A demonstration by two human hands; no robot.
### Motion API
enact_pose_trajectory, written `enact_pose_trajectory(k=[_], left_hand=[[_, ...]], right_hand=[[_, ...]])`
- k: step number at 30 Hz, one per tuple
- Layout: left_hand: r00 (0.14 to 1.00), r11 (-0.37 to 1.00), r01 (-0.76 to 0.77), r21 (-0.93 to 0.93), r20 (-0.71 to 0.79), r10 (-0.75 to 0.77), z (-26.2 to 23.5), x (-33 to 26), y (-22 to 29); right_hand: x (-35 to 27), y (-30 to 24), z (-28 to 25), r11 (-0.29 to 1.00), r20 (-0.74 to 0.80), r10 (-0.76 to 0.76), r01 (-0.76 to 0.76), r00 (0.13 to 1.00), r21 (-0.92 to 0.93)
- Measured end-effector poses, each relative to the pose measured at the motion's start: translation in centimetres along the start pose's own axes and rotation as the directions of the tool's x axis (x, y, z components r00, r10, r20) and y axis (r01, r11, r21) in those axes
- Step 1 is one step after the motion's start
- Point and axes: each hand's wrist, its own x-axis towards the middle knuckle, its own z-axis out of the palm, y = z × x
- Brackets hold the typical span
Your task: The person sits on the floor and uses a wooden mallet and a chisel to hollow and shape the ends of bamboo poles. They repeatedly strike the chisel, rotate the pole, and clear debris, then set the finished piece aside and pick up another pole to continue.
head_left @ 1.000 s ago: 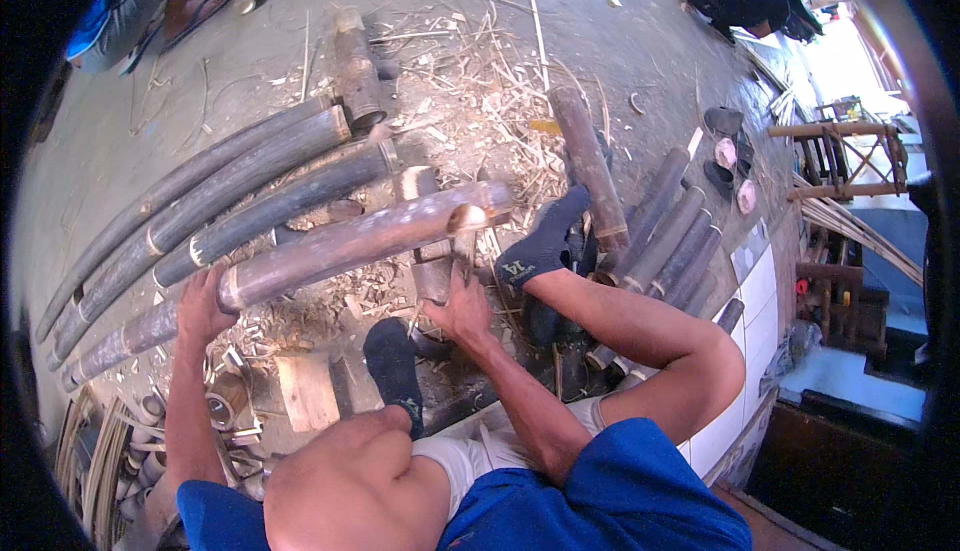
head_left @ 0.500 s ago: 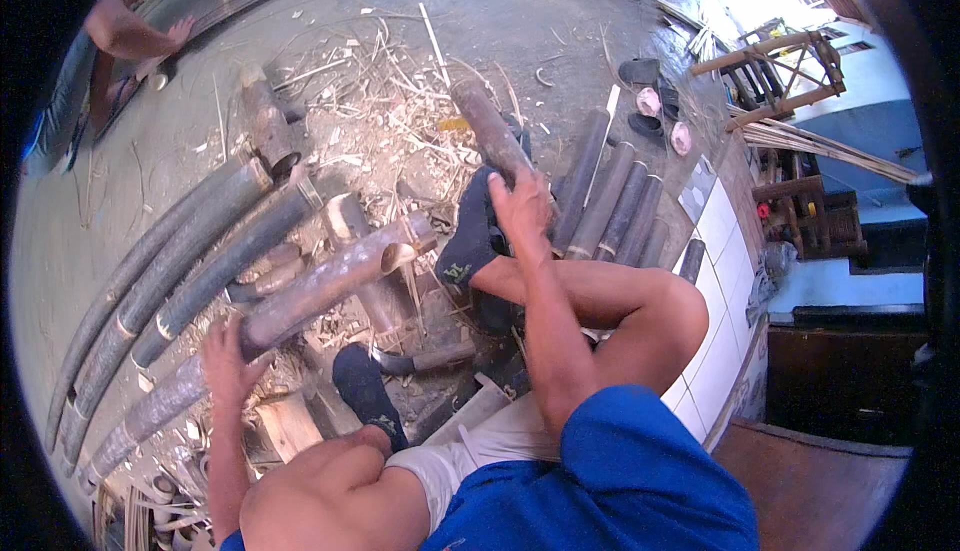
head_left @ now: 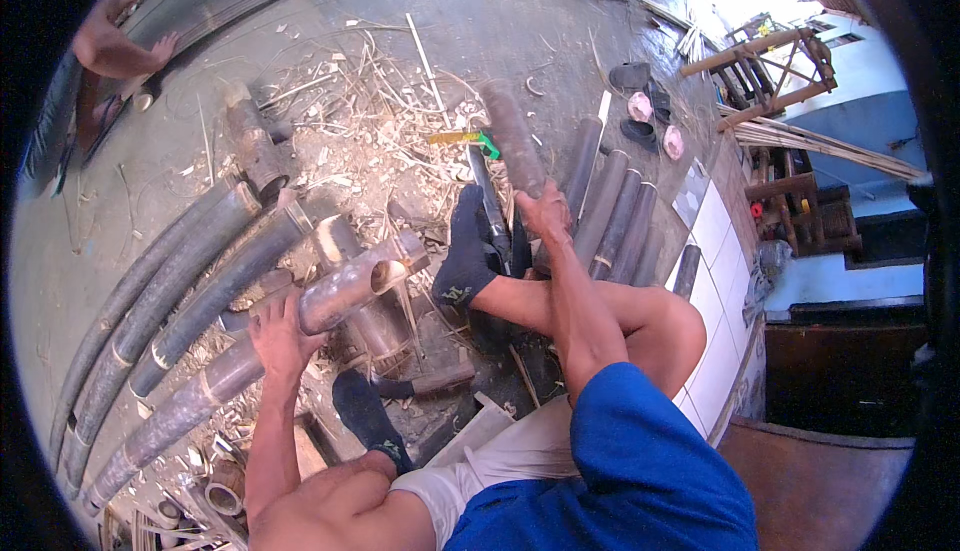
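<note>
**Two hands on bamboo, seated on the workshop floor**

The person sits on the concrete floor (head_left: 560, 21) with both knees bent and dark socks on both feet. The left hand (head_left: 280, 336) lies palm down on a long bamboo pole (head_left: 330, 301), fingers spread and curled over its upper side, holding it against a short bamboo stump (head_left: 375, 326) beneath. The pole runs from the lower left up toward the middle, and its cut, hollow end faces up and right, just beside the right foot (head_left: 465, 261).

The right hand (head_left: 543, 213) reaches forward past the right knee and closes around the near end of a short dark bamboo section (head_left: 512, 136), which lies on the floor pointing away from the person. Just to its left lies a long dark blade with a yellow and green handle (head_left: 462, 138); whether the hand touches that tool cannot be told. To the right of the hand, several short bamboo sections (head_left: 610, 211) lie side by side.

More long poles (head_left: 170, 291) lie in a row at the left, parallel to the held one. Shavings and splinters (head_left: 350, 111) cover the floor around the feet. Another person's bare arm (head_left: 115, 46) shows at the upper left edge. Sandals (head_left: 640, 111) sit near the tiled strip at the upper right.
</note>
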Motion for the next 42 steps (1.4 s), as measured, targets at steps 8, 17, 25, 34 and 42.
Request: enact_pose_trajectory(k=[8, 17, 25, 34, 42], left_hand=[[0.994, 0.995, 0.080, 0.060, 0.068, -0.084, 0.5, -0.2, 1.0], [0.991, 0.995, 0.096, 0.024, 0.097, -0.097, -0.4, 0.3, 1.2], [0.983, 0.995, 0.085, -0.051, 0.167, -0.076, -0.6, 0.8, 0.4], [0.993, 0.997, 0.077, -0.016, 0.092, -0.075, 0.4, 0.2, 0.4], [0.993, 1.000, 0.004, 0.022, 0.119, -0.007, -0.3, 0.7, 3.2]], right_hand=[[-0.5, -1.0, 3.2, 0.851, -0.184, -0.322, 0.198, 0.929, -0.486], [0.8, -1.7, 9.5, 0.773, 0.008, -0.237, 0.194, 0.971, -0.604], [1.4, -0.6, 9.7, 0.814, -0.044, -0.304, 0.236, 0.952, -0.530], [-0.8, -3.6, 3.7, 0.922, -0.320, -0.376, 0.384, 0.869, -0.040], [-10.2, -10.9, -11.6, 0.214, -0.235, -0.295, 0.304, 0.926, 0.928]])
